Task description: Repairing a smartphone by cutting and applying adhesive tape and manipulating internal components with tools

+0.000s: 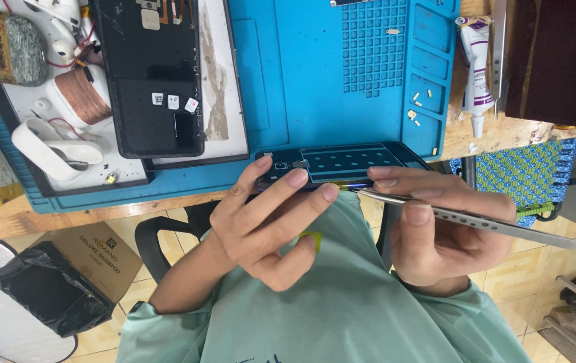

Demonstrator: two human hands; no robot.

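While the left hand [261, 222] pinches the dark opened phone frame [331, 167] at the blue silicone work mat's [288, 81] near edge, the right hand [435, 222] grips slim metal tweezers [476, 220]. Beyond stands a white glue tube [476, 67] on the wooden bench [496, 131].

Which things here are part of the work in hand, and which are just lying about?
In use:
phone frame, held by the left hand
tweezers, in the right hand, tip at the frame's edge
blue mat under it

Lying about:
second phone
copper coil
glue tube
small screws
cardboard box
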